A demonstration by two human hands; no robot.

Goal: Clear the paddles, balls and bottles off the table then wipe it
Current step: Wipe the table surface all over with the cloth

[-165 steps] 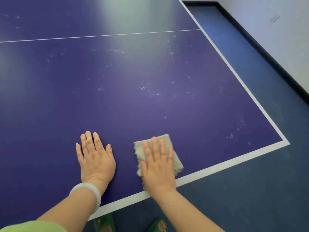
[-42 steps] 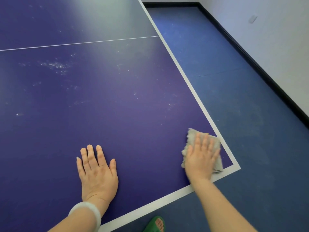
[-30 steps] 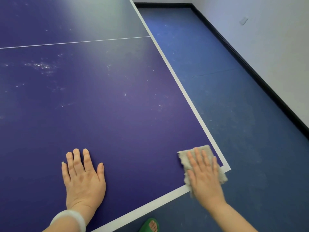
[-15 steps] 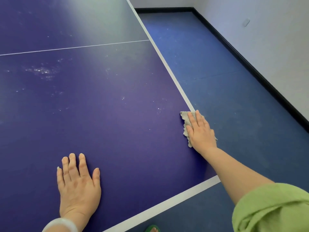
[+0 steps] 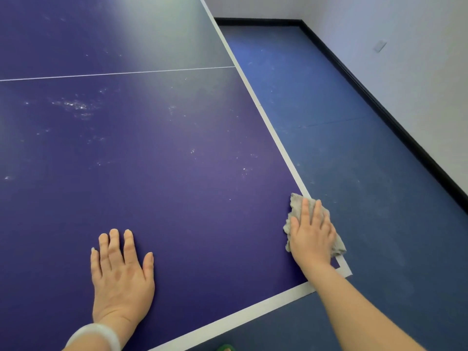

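The dark blue table-tennis table (image 5: pixel 177 188) with white edge lines fills the left and middle of the view. My right hand (image 5: pixel 312 233) presses flat on a crumpled grey cloth (image 5: pixel 296 206) at the table's right edge, just up from the near right corner. My left hand (image 5: pixel 121 274) lies flat on the table near the front edge, fingers spread, holding nothing. White specks and smears (image 5: pixel 73 106) dot the surface farther out. No paddles, balls or bottles are in view.
Blue floor (image 5: pixel 354 148) runs along the table's right side to a white wall (image 5: pixel 417 59) with a black baseboard. A white centre line (image 5: pixel 114 73) crosses the table farther out. A green sandal tip (image 5: pixel 226 347) shows below the front edge.
My right hand slid the cloth up along the right edge, then drew it back toward the near corner. My left hand has stayed flat on the table.
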